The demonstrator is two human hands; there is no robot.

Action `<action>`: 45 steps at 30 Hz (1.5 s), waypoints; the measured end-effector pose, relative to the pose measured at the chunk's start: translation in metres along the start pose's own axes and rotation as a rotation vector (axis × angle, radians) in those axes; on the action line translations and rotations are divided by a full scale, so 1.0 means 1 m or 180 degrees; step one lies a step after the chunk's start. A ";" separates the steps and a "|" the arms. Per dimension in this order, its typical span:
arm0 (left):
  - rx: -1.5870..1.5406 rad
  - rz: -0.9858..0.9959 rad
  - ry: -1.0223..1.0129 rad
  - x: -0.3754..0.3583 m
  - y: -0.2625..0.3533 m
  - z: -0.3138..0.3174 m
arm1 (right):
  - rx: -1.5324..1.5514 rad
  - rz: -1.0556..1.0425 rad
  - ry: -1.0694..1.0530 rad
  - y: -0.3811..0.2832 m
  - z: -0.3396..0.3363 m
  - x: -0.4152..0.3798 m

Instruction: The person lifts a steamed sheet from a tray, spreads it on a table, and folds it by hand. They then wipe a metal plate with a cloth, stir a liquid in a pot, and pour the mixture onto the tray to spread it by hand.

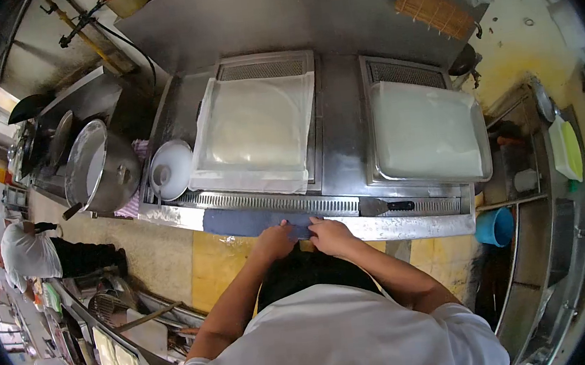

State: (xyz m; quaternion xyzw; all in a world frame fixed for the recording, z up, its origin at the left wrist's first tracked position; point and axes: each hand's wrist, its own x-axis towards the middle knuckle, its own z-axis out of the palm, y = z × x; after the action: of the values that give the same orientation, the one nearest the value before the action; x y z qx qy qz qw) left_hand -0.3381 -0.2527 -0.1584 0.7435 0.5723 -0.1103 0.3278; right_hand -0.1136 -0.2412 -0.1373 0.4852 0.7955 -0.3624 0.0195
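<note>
A dark blue-grey flat strip, perhaps a cloth, lies along the steel front ledge of the cooking counter. My left hand is closed at its lower right part. Close beside it, my right hand has its fingers curled at the strip's right end. Right of my hands, a spatula with a black handle rests on the slotted ledge. Beyond them, a white sheet-covered tray with a pale round shape under the sheet sits on the left grate. A second pale, sheet-covered tray is on the right.
A white bowl and a large metal pot stand at the left. A blue bucket is at the right, near steel shelving. A woven roll hangs on the back wall. Another person bends over at far left.
</note>
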 end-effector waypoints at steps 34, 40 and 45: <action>-0.0366 -0.0560 0.3147 0.298 -0.320 -0.354 | -0.0267 0.1555 0.2569 0.141 -0.260 0.396; -0.0612 -0.0618 0.2698 0.338 -0.303 -0.368 | -0.0544 0.1633 0.2601 0.159 -0.258 0.397; -0.0935 -0.0301 0.3175 0.327 -0.298 -0.369 | -0.0168 0.1612 0.2840 0.133 -0.258 0.374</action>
State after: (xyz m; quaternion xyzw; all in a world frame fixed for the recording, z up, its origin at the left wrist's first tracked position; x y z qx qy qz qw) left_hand -0.5865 0.2676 -0.1616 0.6253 0.7012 0.3240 0.1109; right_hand -0.1240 0.2311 -0.1646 0.7694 0.5929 -0.0838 -0.2224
